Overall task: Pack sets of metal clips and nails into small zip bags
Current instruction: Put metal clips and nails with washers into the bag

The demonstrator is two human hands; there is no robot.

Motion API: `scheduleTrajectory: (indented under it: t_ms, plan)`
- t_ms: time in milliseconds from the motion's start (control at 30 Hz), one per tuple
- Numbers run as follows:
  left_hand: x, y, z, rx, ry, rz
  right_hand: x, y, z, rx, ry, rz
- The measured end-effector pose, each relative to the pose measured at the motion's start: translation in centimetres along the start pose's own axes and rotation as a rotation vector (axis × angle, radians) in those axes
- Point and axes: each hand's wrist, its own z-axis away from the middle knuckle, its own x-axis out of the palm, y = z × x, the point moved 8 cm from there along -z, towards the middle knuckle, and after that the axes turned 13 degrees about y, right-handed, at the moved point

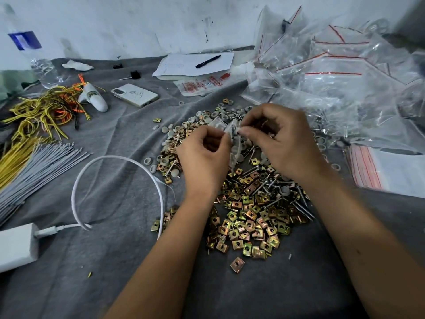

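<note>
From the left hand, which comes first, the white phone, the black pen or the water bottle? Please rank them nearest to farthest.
Measured from the left hand:
1. White phone, up and to its left on the grey cloth.
2. Black pen, straight beyond it, lying on the paper.
3. Water bottle, far left by the wall.

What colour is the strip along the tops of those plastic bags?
Red, on the clear zip bags, seen in the head view.

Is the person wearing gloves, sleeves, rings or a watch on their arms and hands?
No. The left hand and right hand are bare, with no gloves or rings visible. Both forearms are uncovered as far as the frame shows, without sleeves, watch or bracelet. The nails look short and plain.
</note>
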Motion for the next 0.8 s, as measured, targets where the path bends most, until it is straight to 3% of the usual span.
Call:
scheduleTrajectory:
  t_ms: [133, 233, 467, 600, 667, 800]
  plan:
    - [0.0, -0.6, -0.2, -0.047, -0.003, 0.017, 1.8, 0.4, 0.8, -0.015, -0.168, 0.098]
    - [-0.2, -0.9, -0.4, -0.102, 0.012, 0.048, 2.0, 1.2, 0.8, -0.032, -0.194, 0.24]
    - [-0.4, -0.9, -0.4, -0.128, 0.032, 0.061, 1.0, 1.6, 0.6, 0.028, -0.101, 0.249]
    - [-0.8, -1.0, -0.4, -0.136, 0.083, 0.06, -0.8, 1.0, 0.0, -0.001, 0.116, 0.208]
    - [-0.9, -1.0, -0.5, -0.142, 0.098, 0.058, -1.1, 1.3, -0.1, 0.028, 0.137, 0.243]
    - [-1.0, -1.2, -0.5, -0.16, 0.119, 0.068, 1.1, 3.8, 0.9, 0.09, -0.202, 0.556]
